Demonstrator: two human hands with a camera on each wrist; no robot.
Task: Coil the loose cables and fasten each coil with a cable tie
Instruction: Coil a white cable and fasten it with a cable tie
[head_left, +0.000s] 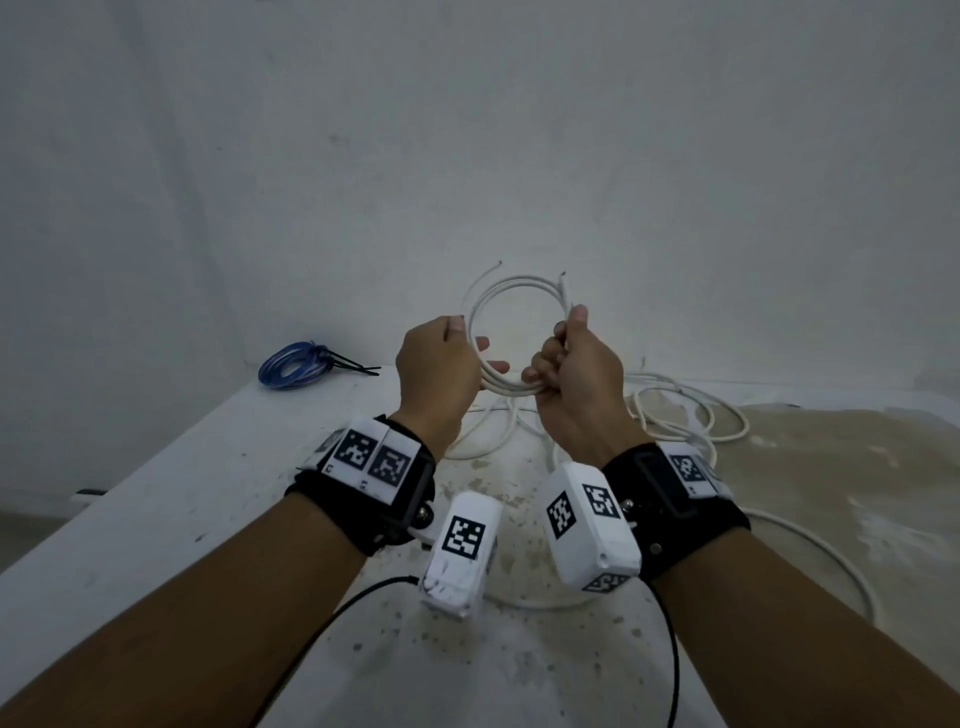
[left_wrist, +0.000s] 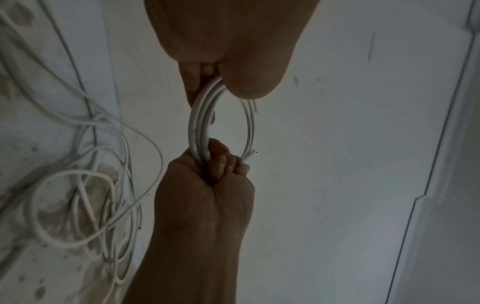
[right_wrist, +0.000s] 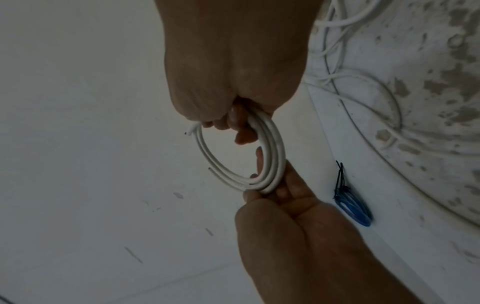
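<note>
Above the near middle of the table (head_left: 156, 519), a white cable coil (head_left: 511, 291) is held upright between both hands, clear of the surface. The left hand (head_left: 436, 374) is closed on the left arc of the coil, the strands pinched between thumb and fingers; the right hand (head_left: 571, 379) is curled into a fist round the lower right arc, with the thumb pressed up along the strands. The coil's plane faces the person, so its open centre lies between the two hands and both hands are equally near it. No cable tie is seen in either hand, and no loose tie can be made out on the table; the next step is judged to be fetching one while a single hand keeps the loops together. The coil consists of several turns of thin, round, white cable, and two cut ends project from it at the top, one to the left and one to the right. More loose white cable (head_left: 691, 415) lies tangled on the table to the right and below the hands. At the far left edge of the table, well apart, a blue cable coil (head_left: 293, 364) lies flat, already bound with black cable ties (head_left: 353, 365).
</note>
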